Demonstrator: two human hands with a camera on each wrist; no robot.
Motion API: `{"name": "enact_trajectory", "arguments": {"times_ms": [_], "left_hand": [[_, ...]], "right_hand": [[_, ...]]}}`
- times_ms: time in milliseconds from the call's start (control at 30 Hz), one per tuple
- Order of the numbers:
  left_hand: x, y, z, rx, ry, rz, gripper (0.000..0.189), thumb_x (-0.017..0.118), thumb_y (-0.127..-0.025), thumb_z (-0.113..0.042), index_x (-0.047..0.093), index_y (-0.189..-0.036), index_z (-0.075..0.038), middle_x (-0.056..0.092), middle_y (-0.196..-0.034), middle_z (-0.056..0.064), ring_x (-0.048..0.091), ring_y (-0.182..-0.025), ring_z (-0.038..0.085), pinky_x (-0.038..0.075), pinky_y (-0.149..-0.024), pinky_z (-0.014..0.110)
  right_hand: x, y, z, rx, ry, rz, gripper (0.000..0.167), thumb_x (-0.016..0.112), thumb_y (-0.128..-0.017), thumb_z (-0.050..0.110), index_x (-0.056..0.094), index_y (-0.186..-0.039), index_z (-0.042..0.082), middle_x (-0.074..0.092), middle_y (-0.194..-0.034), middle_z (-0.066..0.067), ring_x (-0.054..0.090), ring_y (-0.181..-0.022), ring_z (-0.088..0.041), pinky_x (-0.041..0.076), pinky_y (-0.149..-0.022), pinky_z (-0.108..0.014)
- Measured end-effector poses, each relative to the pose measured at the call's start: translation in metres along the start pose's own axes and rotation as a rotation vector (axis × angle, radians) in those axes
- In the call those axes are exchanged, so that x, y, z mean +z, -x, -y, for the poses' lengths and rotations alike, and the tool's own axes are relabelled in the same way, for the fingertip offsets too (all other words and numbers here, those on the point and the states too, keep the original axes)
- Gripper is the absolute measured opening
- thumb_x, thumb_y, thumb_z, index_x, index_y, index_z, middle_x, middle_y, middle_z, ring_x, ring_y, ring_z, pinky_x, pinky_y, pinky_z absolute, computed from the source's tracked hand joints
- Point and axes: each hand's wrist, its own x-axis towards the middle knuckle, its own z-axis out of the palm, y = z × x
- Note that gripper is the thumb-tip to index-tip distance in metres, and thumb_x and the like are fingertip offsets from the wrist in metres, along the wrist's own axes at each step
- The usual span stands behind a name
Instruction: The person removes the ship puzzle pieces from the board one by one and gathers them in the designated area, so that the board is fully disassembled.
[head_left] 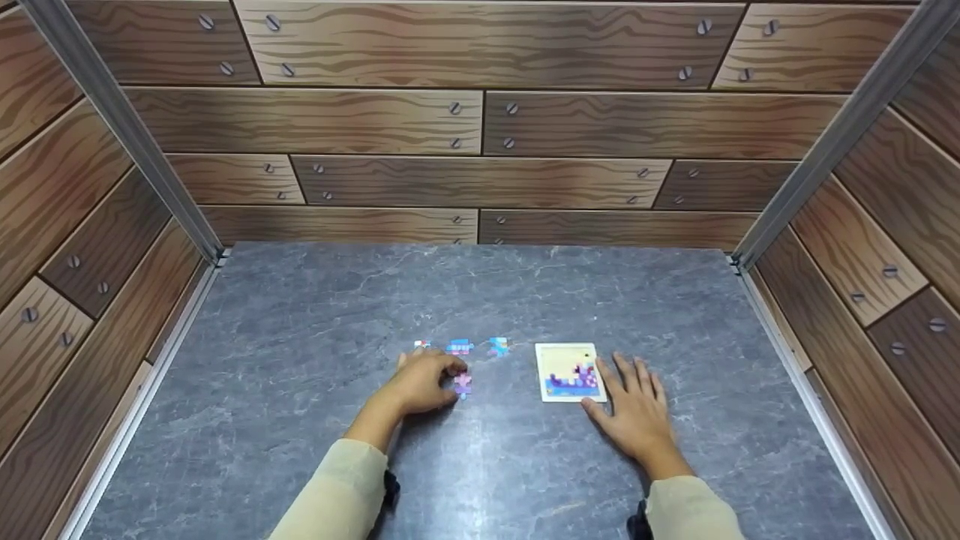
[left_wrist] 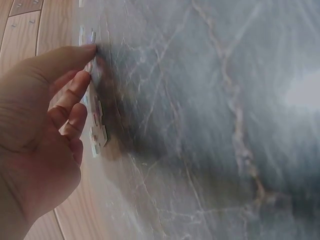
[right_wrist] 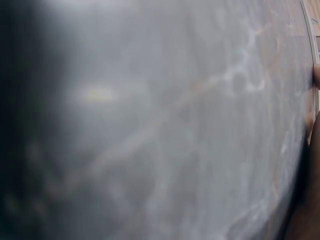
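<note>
My left hand (head_left: 424, 382) is low over the table, thumb and index finger curled at the two sides of a pink and purple jigsaw piece (head_left: 463, 384). In the left wrist view the fingertips of this hand (left_wrist: 55, 95) come down at thin pieces (left_wrist: 97, 122) seen edge-on. Just beyond it lie a blue and pink jigsaw piece (head_left: 459, 346), a blue and orange one (head_left: 499, 346) and a partly hidden one (head_left: 422, 344). My right hand (head_left: 637, 412) lies with fingers spread beside a white-framed puzzle board (head_left: 570, 349), thumb and index fingertips at its right edge. The board is partly filled with blue, purple and pink.
A grey marbled tabletop (head_left: 337, 300) carries everything. Wood-print panels (head_left: 480, 120) stand at the back and both sides, with metal posts (head_left: 840, 127) at the corners. The right wrist view mostly shows blurred tabletop (right_wrist: 165, 125).
</note>
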Motion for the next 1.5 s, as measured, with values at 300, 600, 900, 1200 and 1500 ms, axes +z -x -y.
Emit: {"name": "enact_trajectory", "arguments": {"times_ms": [300, 600, 900, 1200, 1500], "left_hand": [[0.002, 0.0, -0.002, -0.007, -0.002, 0.006, 0.048, 0.09, -0.084, -0.03, 0.075, -0.129, -0.02, 0.072, -0.117, 0.002, 0.061, -0.125, 0.028, 0.033, -0.118, 0.069], [0.005, -0.001, -0.002, 0.025, -0.016, -0.039, 0.044, 0.092, -0.082, -0.029, 0.076, -0.122, -0.018, 0.071, -0.111, 0.004, 0.061, -0.112, 0.025, 0.038, -0.102, 0.056], [0.002, -0.002, -0.007, 0.009, -0.01, -0.029, 0.048, 0.092, -0.084, -0.031, 0.075, -0.127, -0.018, 0.072, -0.115, 0.003, 0.063, -0.124, 0.031, 0.038, -0.111, 0.061], [0.003, -0.023, -0.049, 0.102, -0.012, -0.027, 0.051, 0.083, -0.095, -0.026, 0.067, -0.142, -0.013, 0.073, -0.134, 0.007, 0.065, -0.129, 0.031, 0.045, -0.121, 0.053], [0.036, -0.049, -0.1, 0.155, -0.028, -0.05, 0.047, 0.078, -0.1, -0.025, 0.066, -0.143, -0.014, 0.071, -0.141, 0.005, 0.064, -0.137, 0.027, 0.048, -0.122, 0.043]], "right_hand": [[-0.002, 0.0, 0.001, 0.007, 0.004, 0.008, 0.087, 0.061, -0.101, 0.065, 0.034, -0.171, 0.021, 0.029, -0.179, -0.018, 0.016, -0.167, -0.05, 0.01, -0.132, -0.072], [-0.003, 0.0, 0.001, 0.01, 0.007, 0.008, 0.086, 0.06, -0.101, 0.066, 0.034, -0.171, 0.022, 0.028, -0.179, -0.017, 0.016, -0.167, -0.05, 0.009, -0.132, -0.072], [-0.002, 0.002, 0.001, 0.002, 0.011, -0.017, 0.084, 0.062, -0.101, 0.064, 0.037, -0.17, 0.022, 0.031, -0.178, -0.017, 0.019, -0.166, -0.051, 0.012, -0.131, -0.073], [-0.002, 0.002, 0.001, 0.004, 0.017, -0.016, 0.084, 0.064, -0.101, 0.062, 0.039, -0.169, 0.021, 0.032, -0.177, -0.018, 0.02, -0.165, -0.052, 0.013, -0.131, -0.073], [-0.001, -0.001, 0.001, 0.01, 0.02, 0.008, 0.087, 0.061, -0.101, 0.065, 0.035, -0.171, 0.021, 0.03, -0.178, -0.017, 0.017, -0.166, -0.05, 0.01, -0.132, -0.072]]}}
